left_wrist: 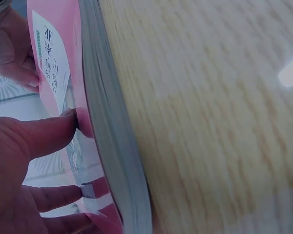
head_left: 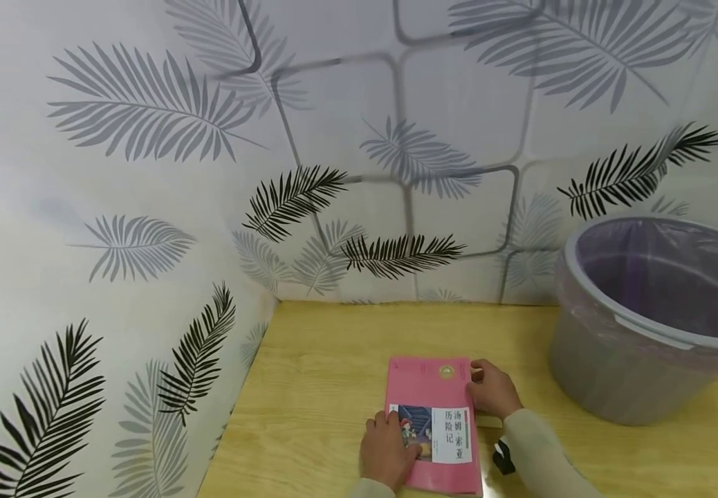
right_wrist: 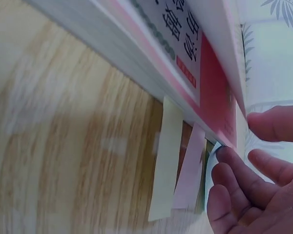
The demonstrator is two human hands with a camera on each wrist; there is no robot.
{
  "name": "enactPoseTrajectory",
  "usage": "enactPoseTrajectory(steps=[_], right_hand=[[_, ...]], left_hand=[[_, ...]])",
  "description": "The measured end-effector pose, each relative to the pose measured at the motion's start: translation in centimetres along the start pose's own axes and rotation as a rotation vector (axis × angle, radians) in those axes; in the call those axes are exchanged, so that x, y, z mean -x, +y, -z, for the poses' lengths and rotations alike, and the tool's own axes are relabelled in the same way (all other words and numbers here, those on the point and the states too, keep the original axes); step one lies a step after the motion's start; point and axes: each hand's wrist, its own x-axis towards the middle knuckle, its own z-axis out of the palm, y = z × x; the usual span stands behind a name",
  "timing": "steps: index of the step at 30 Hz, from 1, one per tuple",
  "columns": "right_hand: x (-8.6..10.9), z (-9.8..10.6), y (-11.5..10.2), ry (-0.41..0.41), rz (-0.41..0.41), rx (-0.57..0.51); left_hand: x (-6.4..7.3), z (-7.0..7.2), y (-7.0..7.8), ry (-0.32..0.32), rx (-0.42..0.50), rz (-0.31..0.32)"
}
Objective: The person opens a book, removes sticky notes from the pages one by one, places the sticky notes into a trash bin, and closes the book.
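Observation:
A pink paperback book (head_left: 430, 384) with a picture and a white title panel in Chinese lies on the wooden table. My left hand (head_left: 387, 449) rests over its left side, thumb and fingertips touching the cover. In the left wrist view, the thumb (left_wrist: 49, 136) reaches the cover's edge above the page block (left_wrist: 112, 141). At the upper right edge my right hand (head_left: 494, 389) grips the book. In the right wrist view, its thumb meets a pale upper layer (right_wrist: 229, 63), fingertips at the pink sheet below. Yellow (right_wrist: 165, 161) and pink paper tabs (right_wrist: 189, 168) stick out below that edge.
A large grey bin (head_left: 614, 360) lined with a clear bag stands on the table (head_left: 309, 366) to the right. White wallpaper (head_left: 334, 124) with leaf patterns rises behind and to the left. A small black device (head_left: 503, 458) sits by my right wrist.

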Motion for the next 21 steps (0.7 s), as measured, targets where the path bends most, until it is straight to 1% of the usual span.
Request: enactPoseTrajectory(steps=[6,11,15,18,21], right_hand=[[-0.6,-0.1,-0.2,0.021,-0.023,-0.002],[-0.9,-0.2,-0.1,0.020,-0.029,-0.007],[-1.2,-0.1,0.1,0.012,-0.036,-0.044],[-1.1,0.0,0.3,0.007,-0.049,-0.074],[-0.9,0.0,0.3,0.007,-0.056,-0.108]], left_hand=[[-0.1,0.3,-0.1,0.029,-0.015,-0.021],[-0.2,0.3,-0.2,0.037,-0.024,-0.026],[-0.2,-0.1,-0.3,0.051,-0.047,-0.032],[-0.1,-0.4,-0.4,0.046,-0.061,-0.035],[0.0,-0.5,-0.6,0.037,-0.055,-0.030]])
